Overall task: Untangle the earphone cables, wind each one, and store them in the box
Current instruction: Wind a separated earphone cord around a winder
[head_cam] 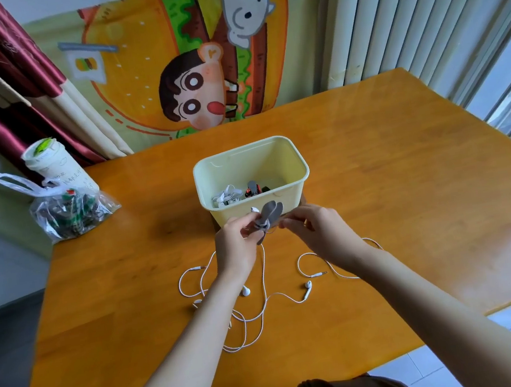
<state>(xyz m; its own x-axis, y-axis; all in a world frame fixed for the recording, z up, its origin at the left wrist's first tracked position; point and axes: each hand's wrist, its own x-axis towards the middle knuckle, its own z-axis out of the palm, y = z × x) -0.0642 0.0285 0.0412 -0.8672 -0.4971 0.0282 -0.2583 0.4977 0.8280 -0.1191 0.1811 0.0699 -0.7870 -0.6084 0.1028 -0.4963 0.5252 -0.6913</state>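
Observation:
A pale yellow box (290, 169) stands in the middle of the table, with a wound white earphone bundle (225, 194) and a small red-and-black item (253, 189) inside. Just in front of it my left hand (238, 244) grips a grey winder strap (268, 216) with a white earbud (254, 209) at its top. My right hand (314, 228) pinches the cable beside the strap. Loose white earphone cables (257, 316) sprawl on the table below my hands, with earbuds (307, 288) and a jack plug (318, 273) lying free.
A wooden table (409, 189) carries everything. At its left corner sit a clear plastic bag (68, 214) of dark items and a white paper cup (56, 167). A cartoon cloth hangs on the wall behind; a window is at the right.

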